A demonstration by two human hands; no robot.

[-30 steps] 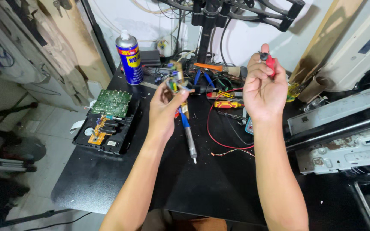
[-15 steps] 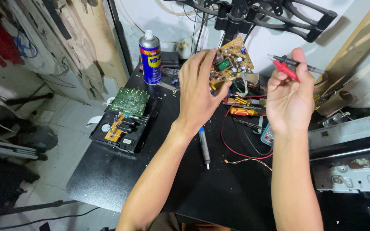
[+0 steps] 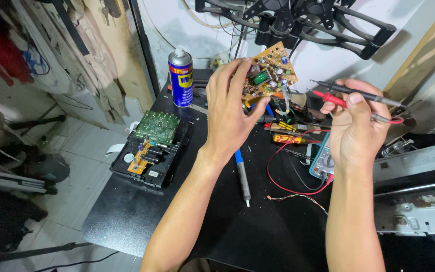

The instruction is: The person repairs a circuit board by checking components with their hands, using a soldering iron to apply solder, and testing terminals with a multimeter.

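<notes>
My left hand (image 3: 231, 110) holds up a small brown circuit board (image 3: 271, 74) studded with components, tilted above the black table (image 3: 127, 211). My right hand (image 3: 353, 128) grips two meter probes together, one red (image 3: 328, 96) and one black (image 3: 351, 90), their tips pointing left toward the board, a short gap away. Red lead wire (image 3: 283, 166) runs down to a blue multimeter (image 3: 322, 162) lying just under my right wrist.
A soldering iron (image 3: 242, 179) lies on the table under my left wrist. At the left stands a blue spray can (image 3: 180, 76), with an opened black device holding a green board (image 3: 156, 128). Screwdrivers (image 3: 290, 138) lie in the middle. Metal chassis parts (image 3: 419, 216) sit at the right.
My left hand has lifted the brown board from table level up in front of me. My right hand has brought the probes toward it. The view shifted leftward.
</notes>
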